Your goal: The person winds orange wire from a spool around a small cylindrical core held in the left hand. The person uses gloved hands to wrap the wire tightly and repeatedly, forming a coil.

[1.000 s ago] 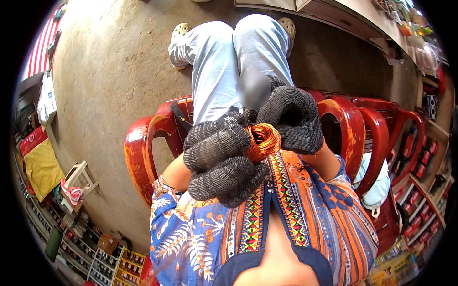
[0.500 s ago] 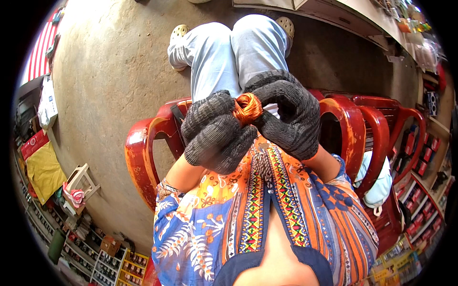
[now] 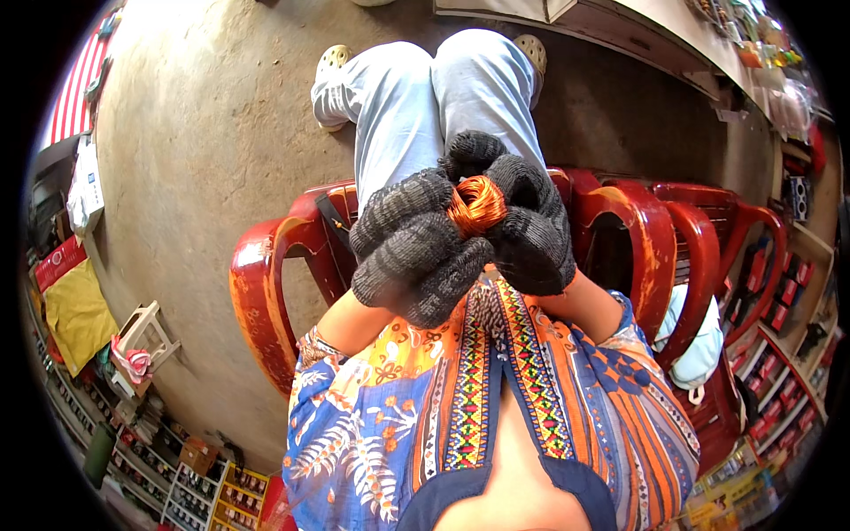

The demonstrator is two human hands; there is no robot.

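Note:
A small coil of copper wire (image 3: 476, 206), orange and shiny with a hollow in its middle, is held up over my lap. My left hand (image 3: 414, 246), in a dark grey knitted glove, is closed round the coil's left side. Against its right side sits my right hand (image 3: 529, 226), gloved the same way, with its fingers bent and close about the wire. Whether a loose wire end lies in the right fingers is hidden by the glove.
I sit on a worn red plastic chair (image 3: 258, 265), with more red chairs (image 3: 699, 232) to the right. A pale cloth bag (image 3: 689, 341) lies on one. At left stand a small cream stool (image 3: 152, 341) and a yellow sack (image 3: 78, 314). Stocked shelves line both sides.
My right hand has come in from the right and closed up against the coil. The left hand and the coil have shifted slightly to the right and down.

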